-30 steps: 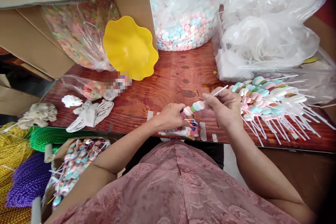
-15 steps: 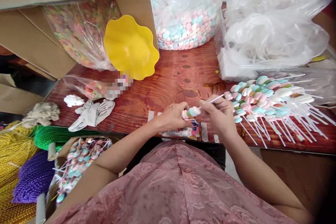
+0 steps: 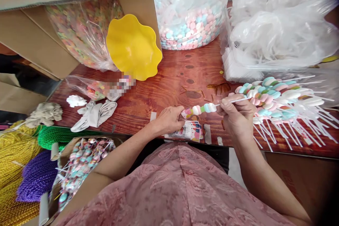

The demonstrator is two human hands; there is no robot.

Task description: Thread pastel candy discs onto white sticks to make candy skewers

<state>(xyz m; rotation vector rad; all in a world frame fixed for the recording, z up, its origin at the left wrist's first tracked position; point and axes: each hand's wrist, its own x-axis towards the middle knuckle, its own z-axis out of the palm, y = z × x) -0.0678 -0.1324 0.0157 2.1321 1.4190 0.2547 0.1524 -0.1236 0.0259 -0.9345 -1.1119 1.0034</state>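
A candy skewer (image 3: 203,108) of pink, white and blue marshmallow pieces with green ones between lies level in the air between my hands. My right hand (image 3: 238,114) is closed on its white stick, with the stick's end pointing right. My left hand (image 3: 171,119) pinches a small printed wrapper (image 3: 186,113) at the skewer's left end. Whether the end piece is inside it I cannot tell. Below on the table edge lie several printed wrappers (image 3: 192,130). Close to my right hand is a pile of finished-looking candy skewers (image 3: 267,102), sticks toward the right.
Behind stand a yellow wavy bowl (image 3: 135,47), a big bag of marshmallows (image 3: 192,28), a bag of coloured candies (image 3: 82,31) and a clear tray with plastic bags (image 3: 280,42). Grey cloth (image 3: 97,113) lies left. Below are a box of wrapped skewers (image 3: 82,162) and purple twisted ties (image 3: 35,176).
My right hand has moved right, gripping the stick, and more of the marshmallow row shows. A printed wrapper now shows in my left hand at the skewer's left end.
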